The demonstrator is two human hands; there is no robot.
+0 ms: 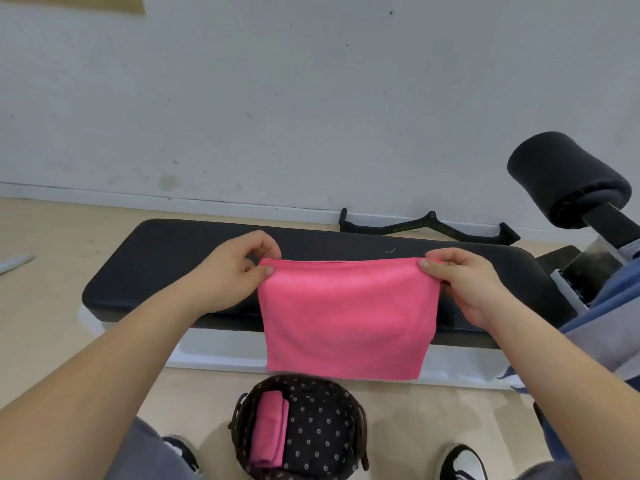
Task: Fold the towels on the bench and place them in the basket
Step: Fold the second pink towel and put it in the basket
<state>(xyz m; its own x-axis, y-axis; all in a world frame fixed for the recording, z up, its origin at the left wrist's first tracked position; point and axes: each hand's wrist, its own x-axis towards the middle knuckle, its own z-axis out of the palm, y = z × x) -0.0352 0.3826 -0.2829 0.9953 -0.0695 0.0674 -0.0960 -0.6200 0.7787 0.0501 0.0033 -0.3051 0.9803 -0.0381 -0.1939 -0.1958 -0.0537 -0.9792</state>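
A pink towel (346, 317), doubled over, hangs in front of the black padded bench (166, 265). My left hand (232, 271) pinches its top left corner and my right hand (464, 282) pinches its top right corner, holding the top edge level above the bench. The towel's lower edge hangs just above a dark wicker basket (349, 407) with a flower-print lining on the floor between my feet. A folded pink towel (268, 427) lies along the left side of that basket.
A black foam roller pad (568, 178) on a metal post stands at the bench's right end. A black cable handle (426, 226) lies on the floor by the white wall. My shoes (460, 462) flank the basket. Blue cloth (606, 306) lies at right.
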